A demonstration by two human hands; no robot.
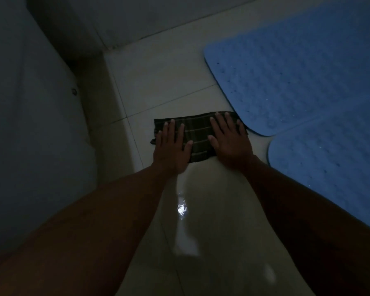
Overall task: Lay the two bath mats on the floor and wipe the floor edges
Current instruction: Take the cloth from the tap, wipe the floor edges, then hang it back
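Note:
A dark striped cloth (198,133) lies flat on the pale tiled floor (165,82). My left hand (172,146) presses on the cloth's left part with straight, spread fingers. My right hand (230,139) presses flat on its right part, right beside the corner of a blue bath mat (297,71). A second blue bath mat (333,167) lies flat nearer to me on the right, close against the first.
A large white fixture (30,124) fills the left side, with a dark gap beside it. The wall base (137,28) runs across the far side and meets the floor in a corner. A wet, shiny patch (182,210) lies on the tiles between my forearms.

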